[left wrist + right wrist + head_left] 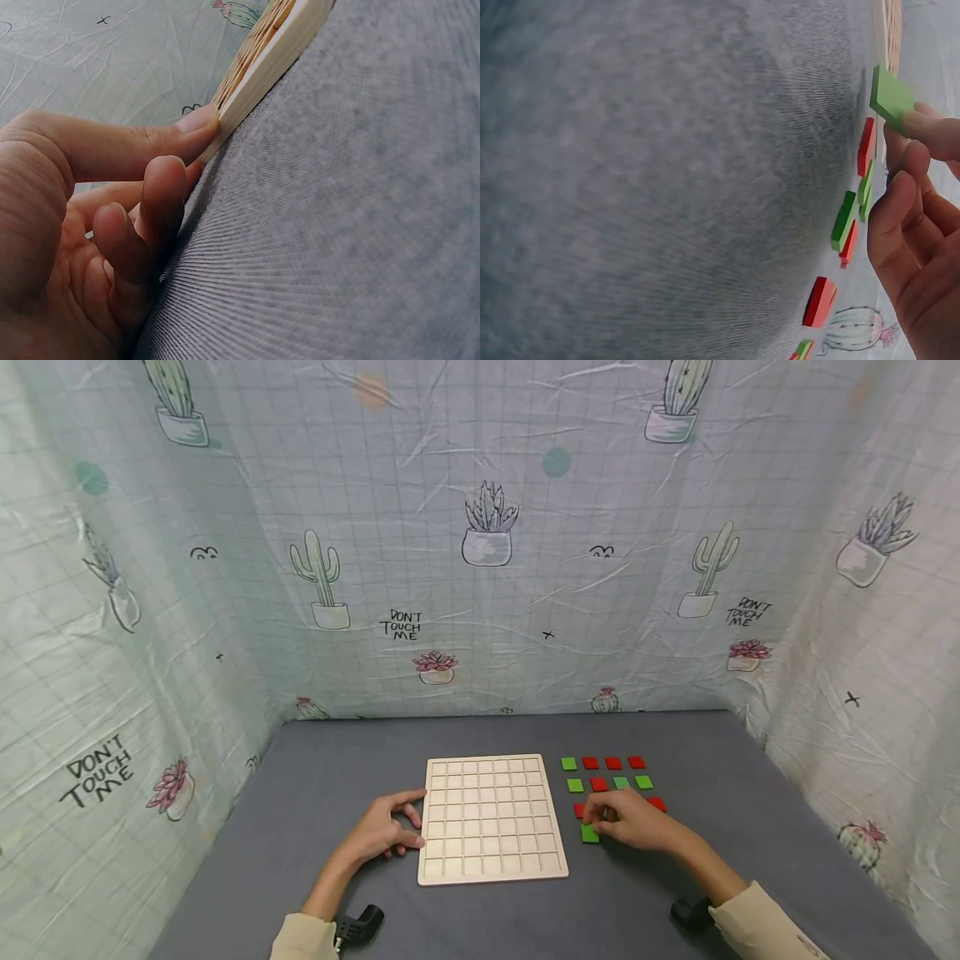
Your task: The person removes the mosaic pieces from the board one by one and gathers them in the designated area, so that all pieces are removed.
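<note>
A pale wooden board (491, 818) with a grid of square recesses lies flat on the grey cloth. My left hand (381, 828) is at its left side, where thumb and index fingertip touch the edge (251, 97), spread apart along it. The other fingers bend loosely beneath. To the right of the board, my right hand (633, 820) pinches a green square tile (891, 97) between thumb and fingers. That tile appears tilted and lifted off the cloth in the right wrist view. Rows of tiles lie around this hand, and it hides some of them.
Beyond the right hand lie several red tiles (613, 764) and green tiles (575, 786) in loose rows. The grey cloth (352, 752) covers the table. A printed cactus curtain (420, 560) encloses the back and both sides.
</note>
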Demonstrator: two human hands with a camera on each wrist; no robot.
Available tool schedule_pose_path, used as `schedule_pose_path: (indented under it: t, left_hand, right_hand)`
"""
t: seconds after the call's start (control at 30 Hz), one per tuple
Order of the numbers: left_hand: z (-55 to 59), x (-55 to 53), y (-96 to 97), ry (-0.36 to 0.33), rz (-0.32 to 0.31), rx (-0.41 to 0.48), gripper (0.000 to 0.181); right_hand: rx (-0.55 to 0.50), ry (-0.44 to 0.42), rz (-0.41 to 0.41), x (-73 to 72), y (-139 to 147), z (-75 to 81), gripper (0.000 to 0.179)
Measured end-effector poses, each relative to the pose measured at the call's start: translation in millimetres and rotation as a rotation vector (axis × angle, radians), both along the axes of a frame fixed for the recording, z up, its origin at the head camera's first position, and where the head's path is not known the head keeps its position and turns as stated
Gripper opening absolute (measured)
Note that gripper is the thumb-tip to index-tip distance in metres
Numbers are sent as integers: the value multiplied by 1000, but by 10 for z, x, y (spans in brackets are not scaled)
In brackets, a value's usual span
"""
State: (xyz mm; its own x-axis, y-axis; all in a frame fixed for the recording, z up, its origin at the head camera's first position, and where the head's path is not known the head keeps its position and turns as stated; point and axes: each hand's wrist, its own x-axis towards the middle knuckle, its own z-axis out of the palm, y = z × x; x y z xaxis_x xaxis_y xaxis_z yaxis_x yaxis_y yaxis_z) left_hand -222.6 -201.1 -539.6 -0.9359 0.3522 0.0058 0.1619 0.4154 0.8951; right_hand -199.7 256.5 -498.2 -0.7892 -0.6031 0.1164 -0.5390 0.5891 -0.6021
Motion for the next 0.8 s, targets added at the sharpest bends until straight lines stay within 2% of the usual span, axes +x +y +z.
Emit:
schedule_pose_path:
  t: [0.33,0.8]
  left_hand:
    - [-1,0,-15,9,11,-28,84]
    - [4,8,-12,-3,16,-22,84]
  right_hand:
    - [13,15,20,5,35,-76,10]
    - [39,31,-8,-3,19,-100,12]
